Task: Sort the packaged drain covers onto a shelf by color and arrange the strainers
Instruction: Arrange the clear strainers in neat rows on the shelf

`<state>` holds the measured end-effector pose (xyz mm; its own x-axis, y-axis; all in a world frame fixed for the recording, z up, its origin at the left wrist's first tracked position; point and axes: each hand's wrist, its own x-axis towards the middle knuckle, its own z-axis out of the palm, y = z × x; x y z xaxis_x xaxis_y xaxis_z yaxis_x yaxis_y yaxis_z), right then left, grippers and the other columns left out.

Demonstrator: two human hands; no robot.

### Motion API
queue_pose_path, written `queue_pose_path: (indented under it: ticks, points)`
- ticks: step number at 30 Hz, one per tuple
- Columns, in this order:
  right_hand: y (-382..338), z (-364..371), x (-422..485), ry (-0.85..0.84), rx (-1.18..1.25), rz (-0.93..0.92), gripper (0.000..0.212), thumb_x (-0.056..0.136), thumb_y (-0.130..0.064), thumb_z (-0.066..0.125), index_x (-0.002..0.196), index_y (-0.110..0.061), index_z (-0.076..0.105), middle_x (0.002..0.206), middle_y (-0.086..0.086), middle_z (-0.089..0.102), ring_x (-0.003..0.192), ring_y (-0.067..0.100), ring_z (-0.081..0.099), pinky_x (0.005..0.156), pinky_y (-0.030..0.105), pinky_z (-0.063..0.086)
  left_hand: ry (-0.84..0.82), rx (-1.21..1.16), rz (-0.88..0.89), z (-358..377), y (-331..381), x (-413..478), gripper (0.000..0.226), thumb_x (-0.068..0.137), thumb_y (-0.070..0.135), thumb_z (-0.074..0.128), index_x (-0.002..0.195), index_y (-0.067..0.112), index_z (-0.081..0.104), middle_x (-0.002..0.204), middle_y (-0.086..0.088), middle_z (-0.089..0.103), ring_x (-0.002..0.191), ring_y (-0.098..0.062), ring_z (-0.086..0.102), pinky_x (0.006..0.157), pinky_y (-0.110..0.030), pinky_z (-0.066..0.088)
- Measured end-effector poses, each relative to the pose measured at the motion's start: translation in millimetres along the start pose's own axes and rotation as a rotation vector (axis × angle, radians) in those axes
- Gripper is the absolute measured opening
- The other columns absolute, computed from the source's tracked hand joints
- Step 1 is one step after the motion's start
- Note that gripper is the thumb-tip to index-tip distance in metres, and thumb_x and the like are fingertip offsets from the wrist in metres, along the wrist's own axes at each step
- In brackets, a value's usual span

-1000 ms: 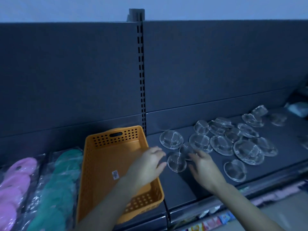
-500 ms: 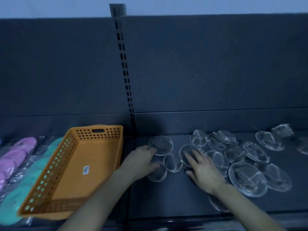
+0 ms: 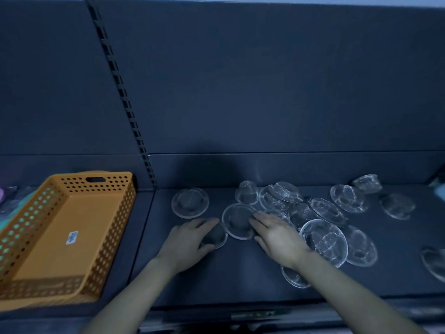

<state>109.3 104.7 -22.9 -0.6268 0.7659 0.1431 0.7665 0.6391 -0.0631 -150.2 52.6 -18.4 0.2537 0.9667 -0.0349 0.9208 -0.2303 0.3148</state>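
Note:
Several round mesh strainers lie scattered on the dark shelf (image 3: 240, 280), most in a heap (image 3: 322, 213) right of centre. My left hand (image 3: 187, 242) curls over a small strainer (image 3: 215, 236), thumb under its near edge. Straight fingers of my right hand (image 3: 277, 235) rest flat on the right rim of a middle strainer (image 3: 237, 221). One strainer (image 3: 190, 203) lies alone behind my left hand. Another (image 3: 295, 278) is half hidden under my right wrist. Only a pink and teal sliver of the packaged drain covers (image 3: 9, 196) shows at the far left.
An empty orange perforated basket (image 3: 48, 237) sits on the left shelf section, tilted toward the front. A slotted upright (image 3: 125, 102) divides the two dark back panels. More strainers reach the right edge (image 3: 435, 261). The shelf's front lip (image 3: 240, 312) runs below my forearms.
The view has swung right and down, so the basket and drain covers slid left. My left hand has closed over the small strainer near the shelf front. My right hand stays on the middle strainer.

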Motion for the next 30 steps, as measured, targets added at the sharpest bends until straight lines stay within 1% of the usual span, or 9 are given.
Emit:
queue_pose_path:
  ticks: [3,6,9,11,13,16,21,26,30]
  points:
    - [6.6,-7.8,-3.8,0.053,0.013,0.041,0.036,0.070,-0.023,0.079,0.101,-0.009,0.068,0.108,0.008,0.068,0.100,0.026,0.066,0.092,0.039,0.050,-0.020,-0.075,0.089,1.3,7.5,1.4,0.061,0.091,0.039,0.053,0.145,0.036,0.026,0.145,0.010,0.039,0.130,-0.011,0.040,0.105,-0.032,0.037]
    - [7.8,-9.0,-16.8,0.143,0.048,0.100,0.020,0.085,-0.022,0.062,0.101,-0.010,0.065,0.109,0.006,0.064,0.105,0.025,0.061,0.099,0.039,0.047,-0.013,-0.097,0.189,5.6,11.8,3.5,0.059,0.087,0.042,0.053,0.142,0.034,0.034,0.134,0.008,0.051,0.116,-0.012,0.053,0.096,-0.029,0.044]
    - [5.0,-9.1,-33.8,0.143,0.023,0.177,0.030,0.089,-0.029,0.049,0.101,-0.009,0.068,0.108,0.007,0.067,0.105,0.024,0.063,0.096,0.041,0.049,-0.010,-0.100,0.261,10.2,18.4,7.5,0.058,0.082,0.050,0.051,0.136,0.036,0.039,0.121,0.008,0.060,0.101,-0.012,0.061,0.085,-0.025,0.049]
    - [8.5,-10.3,-39.5,0.118,0.011,0.223,0.029,0.087,-0.029,0.054,0.101,-0.008,0.068,0.108,0.009,0.068,0.104,0.026,0.064,0.093,0.039,0.051,0.013,-0.064,0.321,15.9,24.7,11.5,0.058,0.081,0.053,0.051,0.135,0.036,0.038,0.116,0.008,0.063,0.097,-0.012,0.063,0.081,-0.024,0.050]
    - [15.9,-11.9,-42.1,0.095,0.022,0.250,0.026,0.080,-0.023,0.068,0.101,-0.007,0.068,0.110,0.010,0.067,0.103,0.028,0.065,0.088,0.037,0.054,-0.008,-0.032,0.354,19.4,34.5,16.4,0.063,0.082,0.058,0.047,0.139,0.035,0.035,0.119,0.007,0.062,0.102,-0.014,0.061,0.085,-0.026,0.048]
    - [25.9,-13.3,-46.0,0.063,0.030,0.260,0.026,0.078,-0.019,0.070,0.101,-0.007,0.066,0.110,0.011,0.066,0.100,0.028,0.065,0.079,0.035,0.057,-0.049,-0.046,0.347,21.4,50.6,24.5,0.069,0.084,0.062,0.039,0.144,0.031,0.030,0.132,0.006,0.054,0.117,-0.015,0.052,0.097,-0.027,0.040]
    - [38.3,-17.9,-50.3,0.052,0.031,0.320,0.028,0.083,-0.020,0.065,0.109,-0.009,0.063,0.112,0.009,0.063,0.099,0.028,0.064,0.075,0.036,0.058,-0.025,-0.304,0.283,19.6,66.5,36.9,0.058,0.092,0.050,0.046,0.143,0.024,0.035,0.140,0.007,0.044,0.126,-0.005,0.041,0.102,-0.011,0.026]
    - [38.8,-24.1,-45.7,0.056,0.083,0.413,0.038,0.091,-0.027,0.056,0.124,-0.009,0.057,0.129,0.009,0.057,0.113,0.028,0.058,0.089,0.035,0.050,0.083,-0.266,0.198,10.2,68.4,61.7,0.054,0.094,0.036,0.050,0.142,0.017,0.036,0.142,0.001,0.041,0.129,-0.012,0.037,0.109,-0.021,0.027]
    - [37.0,-28.4,-24.9,0.056,0.172,0.423,0.037,0.091,-0.024,0.053,0.125,-0.009,0.055,0.131,0.008,0.055,0.117,0.029,0.054,0.094,0.034,0.047,0.013,-0.136,0.128,9.2,69.6,88.1,0.066,0.089,0.037,0.057,0.145,0.015,0.029,0.144,-0.005,0.037,0.130,-0.022,0.034,0.108,-0.029,0.029]
